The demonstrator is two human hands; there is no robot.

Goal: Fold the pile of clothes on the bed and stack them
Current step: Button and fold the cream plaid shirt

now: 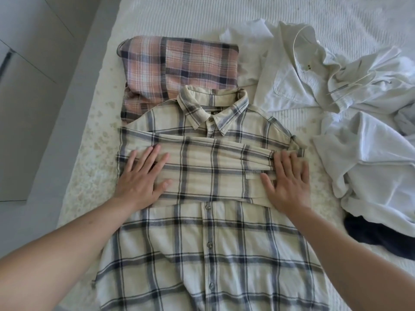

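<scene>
place: home bedroom | you see: white ribbed bed (202, 16) filling the frame | shirts: cream plaid shirt (213, 243) centre, white clothes pile (336, 86) upper right | grey floor (33, 97) left

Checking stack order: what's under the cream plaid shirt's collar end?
The folded pink plaid shirt lies partly under the cream plaid shirt at its collar; its near edge is covered. Elsewhere, what lies beneath is hidden.

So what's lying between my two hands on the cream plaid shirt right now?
In the head view, the folded-over sleeves span the gap between the left hand and right hand, lying across the cream plaid shirt.
</scene>
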